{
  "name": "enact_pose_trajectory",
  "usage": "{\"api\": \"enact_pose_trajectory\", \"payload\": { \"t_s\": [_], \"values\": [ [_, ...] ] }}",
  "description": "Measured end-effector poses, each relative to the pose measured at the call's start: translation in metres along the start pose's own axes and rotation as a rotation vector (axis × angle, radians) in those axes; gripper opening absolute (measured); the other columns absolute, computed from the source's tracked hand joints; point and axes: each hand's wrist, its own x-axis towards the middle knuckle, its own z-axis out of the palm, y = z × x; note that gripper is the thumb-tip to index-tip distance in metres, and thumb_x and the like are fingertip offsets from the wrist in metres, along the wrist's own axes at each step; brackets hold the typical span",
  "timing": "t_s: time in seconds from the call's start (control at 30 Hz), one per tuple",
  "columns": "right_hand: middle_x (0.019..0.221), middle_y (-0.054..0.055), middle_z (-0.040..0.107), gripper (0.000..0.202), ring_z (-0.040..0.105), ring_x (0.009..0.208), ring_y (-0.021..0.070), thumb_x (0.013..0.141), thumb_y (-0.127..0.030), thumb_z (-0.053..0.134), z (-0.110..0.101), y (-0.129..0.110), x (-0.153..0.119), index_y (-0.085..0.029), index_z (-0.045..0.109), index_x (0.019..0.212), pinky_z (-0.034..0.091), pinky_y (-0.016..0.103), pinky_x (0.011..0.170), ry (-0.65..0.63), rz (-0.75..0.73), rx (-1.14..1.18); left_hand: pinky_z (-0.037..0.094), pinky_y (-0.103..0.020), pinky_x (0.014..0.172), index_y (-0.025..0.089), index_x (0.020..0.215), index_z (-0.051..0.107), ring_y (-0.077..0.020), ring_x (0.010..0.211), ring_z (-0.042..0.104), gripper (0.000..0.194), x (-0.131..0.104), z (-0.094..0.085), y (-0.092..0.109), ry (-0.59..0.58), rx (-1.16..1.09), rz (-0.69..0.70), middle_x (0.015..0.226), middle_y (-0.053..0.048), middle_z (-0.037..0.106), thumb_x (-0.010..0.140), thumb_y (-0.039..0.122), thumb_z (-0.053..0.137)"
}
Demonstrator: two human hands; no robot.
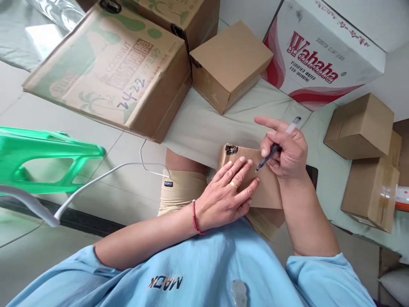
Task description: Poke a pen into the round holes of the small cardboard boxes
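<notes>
A brown cardboard box rests at my lap, against the edge of the cloth-covered surface. One top corner of it carries a dark, shiny patch. My left hand lies flat on the box's upper face, fingers extended and slightly apart, with a gold ring and a red bracelet. Above the same face, my right hand grips a pen with a dark barrel and a clear end. Its tip points down at the cardboard; whether it touches I cannot tell. The right index finger sticks out to the left.
Large coconut cartons stand at the upper left, beside a smaller brown box. Behind is a white and red water carton. Stacked boxes sit at the right. A green stool and a white cable are at the left.
</notes>
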Motion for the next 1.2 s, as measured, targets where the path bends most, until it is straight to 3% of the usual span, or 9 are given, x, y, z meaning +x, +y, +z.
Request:
{"api": "enact_pose_trajectory", "payload": {
  "t_s": [0.13, 0.2, 0.33, 0.4, 0.53, 0.7, 0.83, 0.97, 1.2],
  "values": [
    [0.089, 0.007, 0.078, 0.046, 0.049, 0.052, 0.0124, 0.091, -0.064, 0.063, -0.001, 0.003, 0.009, -0.022, 0.078, 0.102, 0.043, 0.026, 0.039, 0.026, -0.093, 0.097, 0.032, -0.056, 0.135, 0.016, 0.150, 0.058, -0.0390, 0.169, 0.027, 0.053, 0.000, 0.002, 0.000, -0.012, 0.005, -0.005, 0.174, -0.025, 0.040, 0.100, 0.032, 0.064],
    [0.086, 0.007, 0.074, 0.049, 0.056, 0.061, 0.0167, 0.092, -0.067, 0.056, -0.003, 0.003, 0.012, -0.023, 0.078, 0.097, 0.045, 0.028, 0.042, 0.035, -0.145, 0.116, 0.033, -0.057, 0.134, 0.017, 0.150, 0.058, -0.0390, 0.169, 0.028, 0.053, 0.002, 0.003, -0.002, -0.012, 0.004, 0.003, 0.174, -0.025, 0.040, 0.099, 0.032, 0.064],
    [0.058, -0.001, 0.049, 0.052, 0.039, 0.049, 0.0165, 0.095, -0.071, 0.055, -0.004, 0.002, 0.009, -0.025, 0.078, 0.100, 0.033, 0.030, 0.039, -0.027, -0.162, 0.060, 0.033, -0.057, 0.134, 0.018, 0.149, 0.058, -0.0380, 0.168, 0.030, 0.053, 0.005, 0.003, -0.005, -0.015, -0.001, 0.013, 0.175, -0.023, 0.039, 0.099, 0.033, 0.064],
    [0.057, -0.003, 0.049, 0.053, 0.033, 0.046, 0.0139, 0.095, -0.074, 0.058, -0.003, 0.003, 0.006, -0.025, 0.077, 0.102, 0.032, 0.030, 0.040, -0.045, -0.139, 0.003, 0.033, -0.057, 0.135, 0.018, 0.150, 0.058, -0.0382, 0.168, 0.029, 0.054, 0.005, 0.003, -0.006, -0.015, 0.000, 0.016, 0.175, -0.023, 0.040, 0.098, 0.033, 0.065],
    [0.080, 0.001, 0.070, 0.036, 0.048, 0.056, 0.0126, 0.091, -0.059, 0.077, 0.002, 0.005, -0.001, -0.026, 0.075, 0.105, 0.043, 0.028, 0.051, -0.076, -0.144, -0.134, 0.032, -0.058, 0.135, 0.018, 0.151, 0.057, -0.0387, 0.169, 0.028, 0.055, 0.004, 0.003, -0.006, -0.017, 0.000, 0.023, 0.175, -0.024, 0.039, 0.099, 0.033, 0.065],
    [0.072, -0.003, 0.062, 0.013, 0.049, 0.058, 0.0119, 0.090, -0.034, 0.078, 0.007, 0.007, -0.007, -0.025, 0.070, 0.087, 0.040, 0.027, 0.053, -0.085, -0.263, -0.338, 0.032, -0.057, 0.135, 0.017, 0.152, 0.057, -0.0390, 0.169, 0.028, 0.056, 0.003, 0.005, -0.007, 0.007, 0.006, 0.036, 0.172, -0.025, 0.043, 0.099, 0.034, 0.065],
    [0.066, -0.003, 0.061, 0.007, 0.054, 0.056, 0.0137, 0.094, -0.030, 0.067, 0.010, 0.009, -0.012, -0.024, 0.072, 0.093, 0.041, 0.028, 0.054, -0.125, -0.248, -0.462, 0.034, -0.056, 0.134, 0.018, 0.151, 0.058, -0.0388, 0.166, 0.035, 0.055, 0.003, 0.005, -0.007, 0.023, 0.013, 0.038, 0.167, -0.025, 0.050, 0.099, 0.035, 0.064],
    [0.064, -0.003, 0.061, 0.011, 0.058, 0.058, 0.0143, 0.095, -0.026, 0.063, 0.012, 0.012, -0.013, -0.024, 0.069, 0.086, 0.044, 0.028, 0.057, -0.139, -0.309, -0.514, 0.033, -0.055, 0.134, 0.018, 0.149, 0.060, -0.0388, 0.164, 0.040, 0.054, 0.004, 0.005, -0.007, 0.031, 0.009, 0.036, 0.165, -0.024, 0.054, 0.099, 0.035, 0.065],
    [0.064, -0.005, 0.061, 0.010, 0.048, 0.052, 0.0115, 0.094, -0.026, 0.062, 0.011, 0.011, -0.007, -0.024, 0.069, 0.087, 0.040, 0.026, 0.052, -0.159, -0.326, -0.548, 0.032, -0.056, 0.135, 0.020, 0.152, 0.059, -0.0382, 0.162, 0.042, 0.056, 0.005, 0.006, -0.009, 0.001, 0.007, 0.026, 0.166, -0.021, 0.053, 0.098, 0.037, 0.065]
  ]
}}
